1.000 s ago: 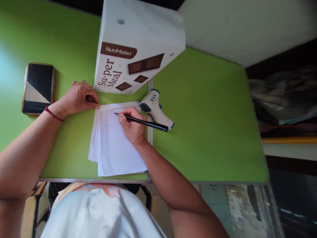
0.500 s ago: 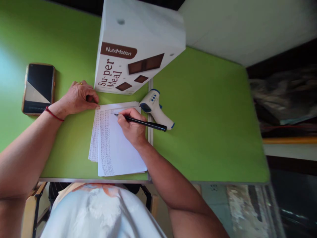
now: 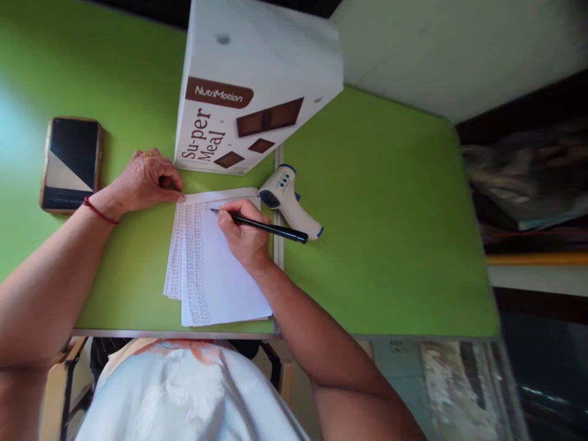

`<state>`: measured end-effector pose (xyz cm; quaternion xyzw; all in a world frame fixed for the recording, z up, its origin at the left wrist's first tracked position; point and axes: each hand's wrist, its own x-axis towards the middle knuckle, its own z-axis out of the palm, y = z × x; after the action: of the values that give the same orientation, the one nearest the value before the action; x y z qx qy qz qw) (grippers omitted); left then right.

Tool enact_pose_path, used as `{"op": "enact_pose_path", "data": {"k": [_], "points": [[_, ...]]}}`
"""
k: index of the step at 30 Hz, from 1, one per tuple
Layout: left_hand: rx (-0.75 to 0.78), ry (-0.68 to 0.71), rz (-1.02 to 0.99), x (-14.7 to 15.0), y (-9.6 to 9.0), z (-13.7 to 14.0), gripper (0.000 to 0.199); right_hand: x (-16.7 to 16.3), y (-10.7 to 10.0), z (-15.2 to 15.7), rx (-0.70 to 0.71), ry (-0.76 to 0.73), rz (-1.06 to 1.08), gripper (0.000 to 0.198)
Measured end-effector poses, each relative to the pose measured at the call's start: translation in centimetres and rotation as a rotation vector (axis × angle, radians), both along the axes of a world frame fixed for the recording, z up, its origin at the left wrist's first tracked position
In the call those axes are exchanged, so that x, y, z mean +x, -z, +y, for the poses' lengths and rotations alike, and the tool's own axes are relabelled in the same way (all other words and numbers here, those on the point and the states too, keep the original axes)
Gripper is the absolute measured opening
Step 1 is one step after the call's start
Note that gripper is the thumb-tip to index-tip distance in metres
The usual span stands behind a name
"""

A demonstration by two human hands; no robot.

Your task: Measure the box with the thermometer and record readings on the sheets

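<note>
My right hand (image 3: 247,236) is closed around a black pen (image 3: 275,229), its tip at the upper part of the top sheet of paper (image 3: 234,282). Columns of small handwritten marks run down that sheet's left side, while its right part is blank. More written sheets lie fanned beneath it and stick out at the left. My left hand (image 3: 149,180) rests on the table with curled fingers, thumb and fingertip pressed together at the papers' top left corner. Just right of the papers, a white and blue infrared thermometer (image 3: 290,202) lies on its side.
A large white box (image 3: 271,61) printed "NutriMotion Su-per Meal" stands behind the papers. A phone (image 3: 71,165) in a brown-edged case lies left of my left hand. Everything is on a green table (image 3: 390,245) with a seam by the thermometer. Shelves with bagged things (image 3: 537,177) are at right.
</note>
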<state>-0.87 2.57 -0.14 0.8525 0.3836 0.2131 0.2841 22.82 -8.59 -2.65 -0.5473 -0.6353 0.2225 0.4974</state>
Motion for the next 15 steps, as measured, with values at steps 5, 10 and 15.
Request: {"op": "enact_pose_path", "data": {"k": [5,10,15], "points": [[0.001,-0.008,0.005,0.0,0.07,0.0,0.019,-0.04,-0.04,0.01,-0.043,0.007,-0.009,0.017],[0.015,-0.002,-0.005,-0.01,0.3,0.05,0.019,0.01,0.03,0.07,-0.039,0.0,-0.006,0.017],[0.007,-0.012,-0.006,0.05,0.34,0.12,0.018,0.1,0.02,0.03,0.003,0.011,-0.008,0.017]]}}
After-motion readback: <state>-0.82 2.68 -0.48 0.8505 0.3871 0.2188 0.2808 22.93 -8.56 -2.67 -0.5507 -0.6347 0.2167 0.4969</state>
